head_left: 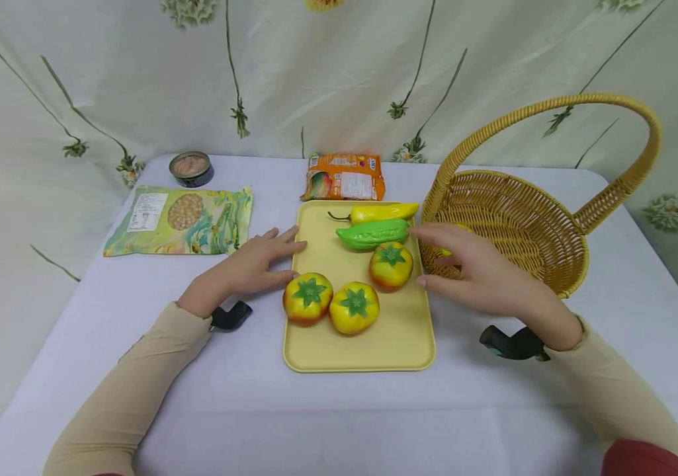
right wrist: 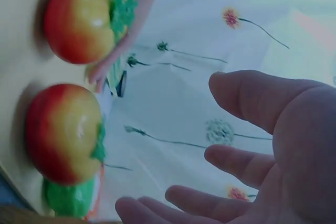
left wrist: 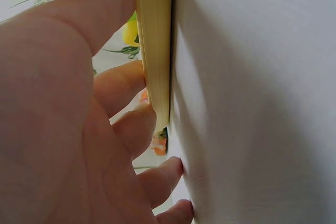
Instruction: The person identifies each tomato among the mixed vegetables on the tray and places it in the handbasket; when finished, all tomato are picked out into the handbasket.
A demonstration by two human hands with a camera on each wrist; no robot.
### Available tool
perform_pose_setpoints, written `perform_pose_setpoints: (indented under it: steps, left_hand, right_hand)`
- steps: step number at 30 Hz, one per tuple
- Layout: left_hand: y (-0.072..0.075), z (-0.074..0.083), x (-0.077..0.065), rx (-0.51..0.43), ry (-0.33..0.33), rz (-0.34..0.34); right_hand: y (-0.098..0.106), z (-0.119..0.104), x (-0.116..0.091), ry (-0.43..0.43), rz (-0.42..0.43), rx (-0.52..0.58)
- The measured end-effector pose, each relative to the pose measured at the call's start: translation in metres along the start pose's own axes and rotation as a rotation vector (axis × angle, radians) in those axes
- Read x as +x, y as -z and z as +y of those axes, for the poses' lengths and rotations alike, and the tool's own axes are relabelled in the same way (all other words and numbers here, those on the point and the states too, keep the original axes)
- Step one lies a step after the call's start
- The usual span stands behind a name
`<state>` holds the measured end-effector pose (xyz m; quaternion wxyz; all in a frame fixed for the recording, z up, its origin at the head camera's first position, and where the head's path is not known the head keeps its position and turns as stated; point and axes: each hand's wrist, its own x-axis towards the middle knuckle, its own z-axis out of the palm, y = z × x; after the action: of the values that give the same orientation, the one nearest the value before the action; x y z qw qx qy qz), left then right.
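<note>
A yellow tray (head_left: 362, 354) carries three red-yellow persimmons (head_left: 307, 297) with green star-shaped tops, a green bitter melon (head_left: 373, 234) and a yellow chili pepper (head_left: 383, 212). My left hand (head_left: 249, 263) lies along the tray's left edge, its thumb and nearest fingertips at the rim in the left wrist view. Over the right side, between tray and wicker basket (head_left: 573, 264), hovers my right hand (head_left: 481, 271), fingers spread and holding nothing. Its fingertips are close to the bitter melon and the right-hand persimmon (right wrist: 65, 132). Something yellow in the basket is mostly hidden behind this hand.
The basket's tall arched handle (head_left: 553, 104) rises at the right. Behind the tray lies an orange snack packet (head_left: 344, 177). A green patterned bag (head_left: 180, 221) and an opened can (head_left: 191, 168) stand at the back left. A floral cloth (head_left: 339, 79) hangs behind the table.
</note>
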<state>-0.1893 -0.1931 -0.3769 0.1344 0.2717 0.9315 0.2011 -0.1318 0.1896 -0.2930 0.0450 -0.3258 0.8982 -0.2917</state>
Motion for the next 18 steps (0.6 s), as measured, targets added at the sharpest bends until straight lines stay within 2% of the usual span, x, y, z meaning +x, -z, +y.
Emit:
perform_pose_setpoints:
  steps: [8,18]
  left_hand:
    - [-0.001,0.001,-0.001,-0.003,0.001,-0.003]
    - [0.001,0.001,-0.001,0.004,-0.008,0.002]
  right_hand:
    - [-0.028,-0.002,0.011,-0.088,-0.062,0.003]
    - [-0.053,0.002,0.015,-0.189,-0.040,0.041]
